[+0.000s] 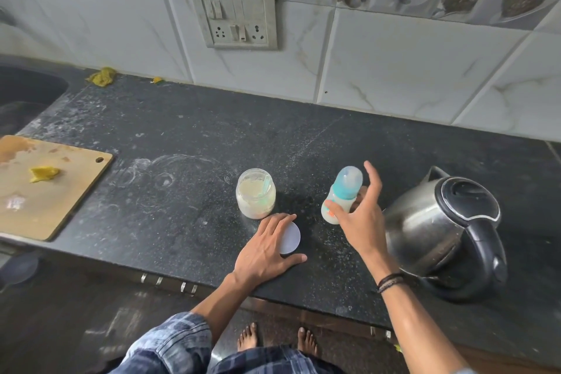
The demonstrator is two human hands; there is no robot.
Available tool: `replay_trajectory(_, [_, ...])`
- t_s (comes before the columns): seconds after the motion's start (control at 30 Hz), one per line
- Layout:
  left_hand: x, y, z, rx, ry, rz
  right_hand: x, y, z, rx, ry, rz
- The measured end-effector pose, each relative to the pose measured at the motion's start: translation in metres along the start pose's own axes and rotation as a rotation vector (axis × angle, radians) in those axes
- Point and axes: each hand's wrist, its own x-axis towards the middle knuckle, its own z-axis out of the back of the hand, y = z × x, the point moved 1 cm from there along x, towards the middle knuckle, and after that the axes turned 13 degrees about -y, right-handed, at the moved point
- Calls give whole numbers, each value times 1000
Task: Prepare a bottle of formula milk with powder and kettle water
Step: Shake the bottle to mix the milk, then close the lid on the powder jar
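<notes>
Bottle [341,196] of milky liquid, with a teal collar and a pale blue cap, leans to the right over the dark counter [182,146], between the powder jar [256,194] and the kettle [440,234]; we cannot tell whether its base touches the counter. Our right hand [361,218] holds the bottle loosely, thumb across its lower front and fingers behind it, with the index finger pointing up, free. Our left hand [267,247] lies flat near the counter's front edge, its straight fingers resting on a round white lid [291,237] just in front of the jar. We see the jar open, with pale powder inside and a teal scoop [266,184] leaning against its wall. The steel kettle, black lid down, stands just right of the right hand. Far left lies a wooden cutting board [60,191] with a yellow scrap [44,174] on it.
</notes>
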Motion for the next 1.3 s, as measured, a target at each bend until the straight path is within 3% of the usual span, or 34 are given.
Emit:
replay_trajectory(0.77, [-2, 4, 2, -104, 17, -5, -31, -32, -17, 37, 1, -132])
replay_trajectory(0.87, [-2, 3, 6, -182, -13, 32, -49, -30, -20, 81, -181, -187])
replay_trajectory(0.93, [-2, 2, 12, -258, -56, 66, -70, -26, -19, 84, -334, -146])
replay_trajectory(1.0, [-4, 1, 20, -330, -67, 115, -88, -21, -19, 91, -366, -76])
replay_trajectory(1.3, [-20, -10, 58, -840, 28, 500, -128, -2, -40, 112, 191, 73])
